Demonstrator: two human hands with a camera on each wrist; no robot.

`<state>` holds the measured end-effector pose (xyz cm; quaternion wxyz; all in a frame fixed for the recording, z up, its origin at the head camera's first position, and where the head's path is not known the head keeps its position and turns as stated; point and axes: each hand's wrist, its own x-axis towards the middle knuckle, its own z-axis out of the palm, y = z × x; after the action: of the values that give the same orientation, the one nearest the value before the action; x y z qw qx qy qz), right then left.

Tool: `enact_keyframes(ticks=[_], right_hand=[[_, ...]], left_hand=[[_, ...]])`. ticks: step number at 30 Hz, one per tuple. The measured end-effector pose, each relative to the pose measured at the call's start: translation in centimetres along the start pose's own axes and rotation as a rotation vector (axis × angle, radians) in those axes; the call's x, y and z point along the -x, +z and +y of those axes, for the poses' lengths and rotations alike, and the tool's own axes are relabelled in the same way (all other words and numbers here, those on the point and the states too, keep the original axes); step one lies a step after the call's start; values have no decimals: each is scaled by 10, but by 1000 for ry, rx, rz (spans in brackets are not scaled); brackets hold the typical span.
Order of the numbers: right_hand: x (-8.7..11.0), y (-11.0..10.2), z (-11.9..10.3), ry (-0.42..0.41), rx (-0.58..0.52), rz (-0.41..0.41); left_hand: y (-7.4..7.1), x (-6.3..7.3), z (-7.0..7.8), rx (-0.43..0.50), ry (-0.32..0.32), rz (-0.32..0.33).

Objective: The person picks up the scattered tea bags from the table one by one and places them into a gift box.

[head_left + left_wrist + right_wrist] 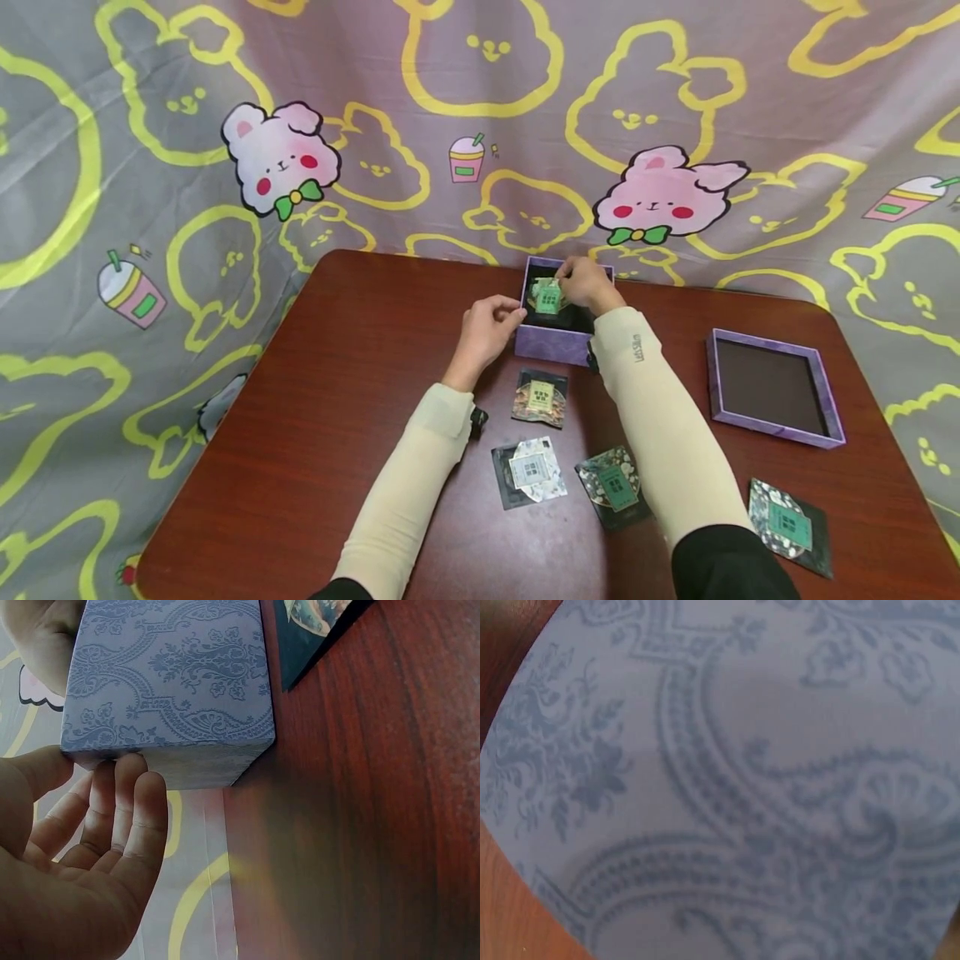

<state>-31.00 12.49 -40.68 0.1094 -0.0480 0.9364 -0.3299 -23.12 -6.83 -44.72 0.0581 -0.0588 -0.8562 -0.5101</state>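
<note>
A purple patterned box stands open-topped near the table's back edge. My right hand reaches over its right side and pinches the top edge of a packet with a green label, which is inside the box. At the box's left rim, my left hand grips the wall. The left wrist view shows the left thumb at the rim and curled fingers against the side. Only the blurred box wall fills most of the right wrist view; the right hand is hidden there.
Just in front of the box lies a packet with a yellowish label. Nearer are a white-labelled packet and a green-labelled one. Another packet lies by the right edge, below the purple lid. A patterned cloth hangs behind the table.
</note>
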Motion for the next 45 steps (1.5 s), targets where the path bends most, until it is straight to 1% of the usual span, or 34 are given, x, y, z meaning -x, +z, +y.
enact_keyframes(ticks=[8,12,16,20,24,31,37,40,45], right_hand=[[-1,8,1,79,25,-13],[-2,10,2,103,25,-13],[-2,11,1,120,2,-5],[0,13,1,161,-7,-8],[1,15,2,193,-13,-11],[-4,17,7,255,-32,-1],[-8,20,13,279,-121,23],[-10,21,15,279,-143,20],[-8,22,15,253,-160,4]], left_hand=[[1,0,-3,11,-3,-2],[1,0,-3,11,-3,-6],[0,0,-2,10,-2,-9],[1,0,-3,13,1,-16],[1,0,-4,1,10,-9],[2,1,-5,-2,8,-5],[1,1,-5,16,4,-11],[0,1,-5,23,4,-7],[-1,1,-5,27,4,-8]])
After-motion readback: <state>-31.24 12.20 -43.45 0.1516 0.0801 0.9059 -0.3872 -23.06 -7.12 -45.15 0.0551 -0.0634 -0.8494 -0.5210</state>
